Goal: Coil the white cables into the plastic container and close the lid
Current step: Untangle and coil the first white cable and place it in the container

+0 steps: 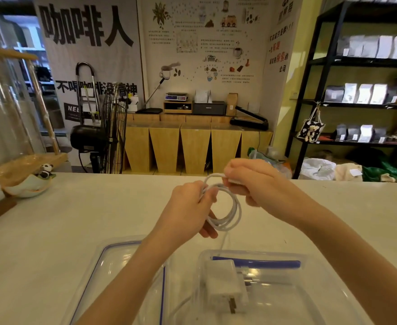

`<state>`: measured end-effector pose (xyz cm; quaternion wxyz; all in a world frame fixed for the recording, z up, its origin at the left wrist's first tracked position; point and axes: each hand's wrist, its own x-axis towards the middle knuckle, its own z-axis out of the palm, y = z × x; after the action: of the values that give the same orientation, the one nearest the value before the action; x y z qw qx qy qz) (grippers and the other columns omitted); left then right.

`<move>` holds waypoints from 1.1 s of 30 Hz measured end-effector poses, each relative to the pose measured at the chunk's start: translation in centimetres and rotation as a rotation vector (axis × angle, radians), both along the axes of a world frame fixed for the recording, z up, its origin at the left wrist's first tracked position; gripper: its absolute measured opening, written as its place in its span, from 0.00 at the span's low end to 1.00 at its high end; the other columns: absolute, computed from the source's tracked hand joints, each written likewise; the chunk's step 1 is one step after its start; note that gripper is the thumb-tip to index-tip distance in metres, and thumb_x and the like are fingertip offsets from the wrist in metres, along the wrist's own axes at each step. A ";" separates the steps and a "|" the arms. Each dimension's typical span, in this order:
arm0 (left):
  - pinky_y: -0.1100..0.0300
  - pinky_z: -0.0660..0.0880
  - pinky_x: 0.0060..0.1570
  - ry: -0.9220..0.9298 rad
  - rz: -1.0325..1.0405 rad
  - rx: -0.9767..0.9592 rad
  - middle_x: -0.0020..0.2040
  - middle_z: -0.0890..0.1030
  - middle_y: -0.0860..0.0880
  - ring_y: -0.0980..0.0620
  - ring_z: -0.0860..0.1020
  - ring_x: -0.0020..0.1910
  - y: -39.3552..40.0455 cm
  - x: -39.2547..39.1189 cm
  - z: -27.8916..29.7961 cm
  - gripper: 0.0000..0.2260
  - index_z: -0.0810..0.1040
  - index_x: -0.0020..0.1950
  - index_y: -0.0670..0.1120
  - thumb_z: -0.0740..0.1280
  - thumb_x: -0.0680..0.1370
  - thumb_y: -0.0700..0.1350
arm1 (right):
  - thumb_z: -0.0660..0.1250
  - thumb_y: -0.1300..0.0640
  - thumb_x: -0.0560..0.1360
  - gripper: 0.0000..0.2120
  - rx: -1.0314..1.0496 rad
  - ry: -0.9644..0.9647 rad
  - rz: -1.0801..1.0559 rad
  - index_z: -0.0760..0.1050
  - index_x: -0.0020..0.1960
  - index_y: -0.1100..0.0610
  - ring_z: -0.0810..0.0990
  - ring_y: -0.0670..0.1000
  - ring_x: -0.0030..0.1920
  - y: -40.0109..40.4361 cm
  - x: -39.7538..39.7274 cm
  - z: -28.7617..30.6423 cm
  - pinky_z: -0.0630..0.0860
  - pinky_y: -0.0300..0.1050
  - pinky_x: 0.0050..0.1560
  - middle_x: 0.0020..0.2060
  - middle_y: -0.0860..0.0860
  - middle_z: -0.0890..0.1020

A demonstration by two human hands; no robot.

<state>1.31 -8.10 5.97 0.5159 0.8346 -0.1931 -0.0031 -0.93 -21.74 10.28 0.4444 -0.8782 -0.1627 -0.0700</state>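
A white cable (233, 214) hangs as a round coil of several loops above the white counter. My left hand (188, 209) grips the coil at its left side. My right hand (251, 181) pinches the cable's free end at the top of the coil. A thin strand drops from the coil toward the clear plastic container (314, 299) below. Inside the container lies a white charger plug (223, 287) with metal prongs. The clear lid (113, 273) with a blue seal lies flat on the counter to the container's left, partly under my left forearm.
A bowl with a small panda figure (32, 181) stands on a wooden tray at the counter's far left. Beyond the counter are a black floor fan (108, 134), wooden cabinets and a black shelf (366, 95) of bags on the right.
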 end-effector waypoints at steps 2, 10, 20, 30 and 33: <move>0.59 0.78 0.25 0.031 -0.009 -0.049 0.32 0.80 0.45 0.49 0.80 0.24 0.5 0.3 0.2 0.10 0.73 0.42 0.44 0.57 0.79 0.48 | 0.58 0.56 0.77 0.11 -0.018 0.100 0.140 0.75 0.38 0.52 0.72 0.37 0.31 0.0 -0.3 -0.2 0.68 0.30 0.33 0.34 0.47 0.75; 0.64 0.73 0.18 0.098 -0.081 -0.160 0.24 0.77 0.49 0.52 0.76 0.19 1.4 0.7 1.0 0.13 0.74 0.38 0.45 0.56 0.79 0.46 | 0.70 0.53 0.69 0.05 0.045 -0.260 -0.025 0.81 0.41 0.42 0.70 0.49 0.51 -0.3 1.1 -2.6 0.67 0.42 0.49 0.42 0.44 0.75; 0.63 0.75 0.20 0.053 -0.167 -0.240 0.24 0.78 0.49 0.52 0.77 0.20 1.7 0.4 1.3 0.11 0.75 0.42 0.45 0.57 0.78 0.46 | 0.66 0.56 0.73 0.14 0.193 -0.182 -0.066 0.72 0.58 0.54 0.81 0.47 0.46 -0.1 0.8 -3.5 0.79 0.42 0.49 0.47 0.50 0.82; 0.64 0.74 0.19 0.167 -0.312 -0.266 0.24 0.79 0.48 0.52 0.77 0.19 2.2 -0.4 2.0 0.14 0.76 0.41 0.42 0.60 0.71 0.53 | 0.57 0.47 0.73 0.12 0.283 0.038 0.058 0.77 0.37 0.48 0.71 0.40 0.27 -0.6 -0.7 -2.8 0.71 0.30 0.32 0.24 0.43 0.74; 0.66 0.73 0.19 0.188 -0.368 -0.229 0.23 0.78 0.48 0.53 0.75 0.18 2.4 -0.7 2.2 0.13 0.75 0.38 0.42 0.60 0.71 0.52 | 0.57 0.40 0.67 0.19 0.302 0.081 0.063 0.78 0.30 0.50 0.70 0.50 0.28 -1.2 -1.3 -2.9 0.70 0.36 0.30 0.27 0.53 0.73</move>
<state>0.66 -5.66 8.16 0.6135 0.7176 -0.2921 -0.1529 -2.22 -22.96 7.41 0.5793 -0.7981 -0.1597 -0.0442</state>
